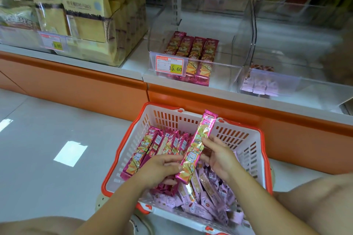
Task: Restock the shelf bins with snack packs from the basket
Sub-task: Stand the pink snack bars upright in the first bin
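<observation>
Snack pack (196, 147), long and pink, held at a slant over the basket (172, 118) on the floor. Our right hand (219, 156) grips its middle, fingers curled round it; our left hand (162, 166) pinches its lower end. Other pink packs (152, 147) lie along the basket's left side, lilac packs (210, 198) heaped at right. On the shelf, the clear bin (229, 57) has four matching packs (191, 51) in a row at its left, behind a price tag (170, 65). The neighbouring bin (286, 86) to the right holds a lilac stack (259, 87).
</observation>
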